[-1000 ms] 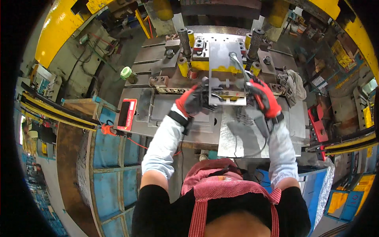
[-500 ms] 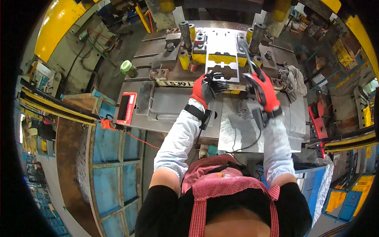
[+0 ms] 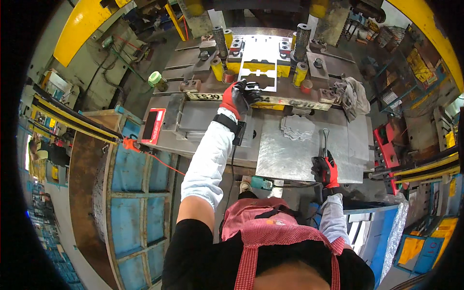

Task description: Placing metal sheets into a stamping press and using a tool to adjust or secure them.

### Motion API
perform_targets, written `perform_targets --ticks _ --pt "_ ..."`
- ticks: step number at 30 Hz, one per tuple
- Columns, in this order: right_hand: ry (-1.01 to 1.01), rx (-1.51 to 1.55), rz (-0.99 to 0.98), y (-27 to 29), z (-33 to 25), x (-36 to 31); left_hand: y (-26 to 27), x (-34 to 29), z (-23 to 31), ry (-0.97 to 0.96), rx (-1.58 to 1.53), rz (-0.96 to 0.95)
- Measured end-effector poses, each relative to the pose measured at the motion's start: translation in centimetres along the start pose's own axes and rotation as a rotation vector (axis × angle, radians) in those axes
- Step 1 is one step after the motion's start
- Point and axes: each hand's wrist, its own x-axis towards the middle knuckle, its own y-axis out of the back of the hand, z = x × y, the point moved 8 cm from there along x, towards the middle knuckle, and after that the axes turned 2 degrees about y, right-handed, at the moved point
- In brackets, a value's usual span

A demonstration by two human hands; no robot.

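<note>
My left hand (image 3: 240,99), in a red and black glove, is at the front edge of the press die (image 3: 227,90). Its fingers close on the near left corner of a bright sheet-metal strip (image 3: 259,50), which lies lengthwise over the die and has shaped cutouts near its close end. Lower right, my right hand (image 3: 326,171), gloved alike, is wrapped around a slim metal hand tool (image 3: 326,138) with a looped tip pointing away from me. That hand is over the near edge of a flat metal plate (image 3: 280,162). The tool's exact kind is unclear.
Cut metal pieces (image 3: 297,127) lie on the plate. Flat sheets (image 3: 202,116) are stacked to the left, near a red-framed device (image 3: 153,125). Guide posts (image 3: 302,42) flank the die. A grey rag (image 3: 353,96) lies right; a green-capped bottle (image 3: 155,79) stands left.
My right hand has drawn back from the die toward my body, bringing the tool over the plate. My left hand stays by the strip's near end. The view has shifted slightly.
</note>
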Motion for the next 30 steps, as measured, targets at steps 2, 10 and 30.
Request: perform_targets --ticks 2,10,30 --pt "0.002 0.041 0.008 0.5 0.1 0.0 0.1 -0.3 0.0 -0.007 0.030 0.094" --pt "0.046 0.024 0.006 0.3 -0.2 -0.2 0.8 0.2 0.2 0.032 0.034 0.082" --pt "0.059 0.059 -0.018 0.6 0.3 0.1 1.4 1.2 -0.3 0.063 0.026 -0.024"
